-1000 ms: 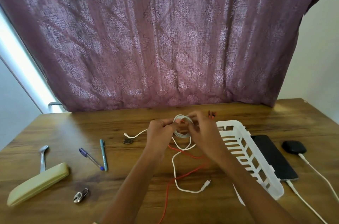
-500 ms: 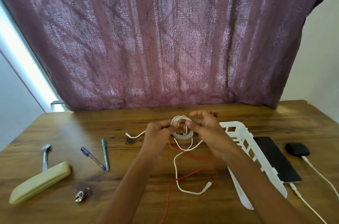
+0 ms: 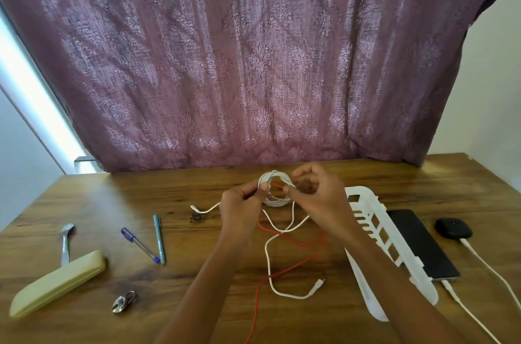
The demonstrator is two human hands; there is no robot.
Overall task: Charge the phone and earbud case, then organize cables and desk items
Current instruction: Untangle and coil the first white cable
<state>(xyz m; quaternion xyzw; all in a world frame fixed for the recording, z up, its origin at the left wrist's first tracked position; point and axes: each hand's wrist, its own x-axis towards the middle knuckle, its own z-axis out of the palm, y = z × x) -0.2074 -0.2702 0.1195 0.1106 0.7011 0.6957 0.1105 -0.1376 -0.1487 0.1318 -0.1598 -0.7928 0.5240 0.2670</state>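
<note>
Above the middle of the wooden desk [image 3: 437, 180] I hold a white cable [image 3: 277, 202] wound into a small coil. My left hand [image 3: 239, 207] pinches the coil's left side and my right hand [image 3: 318, 197] pinches its right side. The cable's loose tail hangs down to the desk and ends in a plug [image 3: 317, 286]. A red cable [image 3: 293, 242] lies under it. At the right a black phone [image 3: 420, 242] and a black earbud case [image 3: 452, 228] each have a white charging cable [image 3: 485, 264] plugged in.
A white slotted basket [image 3: 375, 219] lies tilted between my right arm and the phone. On the left lie two pens [image 3: 159, 239], a spoon [image 3: 66, 242], a pale yellow case [image 3: 56, 281], a small padlock [image 3: 122, 301] and a little metal trinket [image 3: 197, 218]. A purple curtain hangs behind.
My right hand has drawn slightly back from the coil while winding, and the loose tail on the desk has shifted a little. My left hand stays on the coil.
</note>
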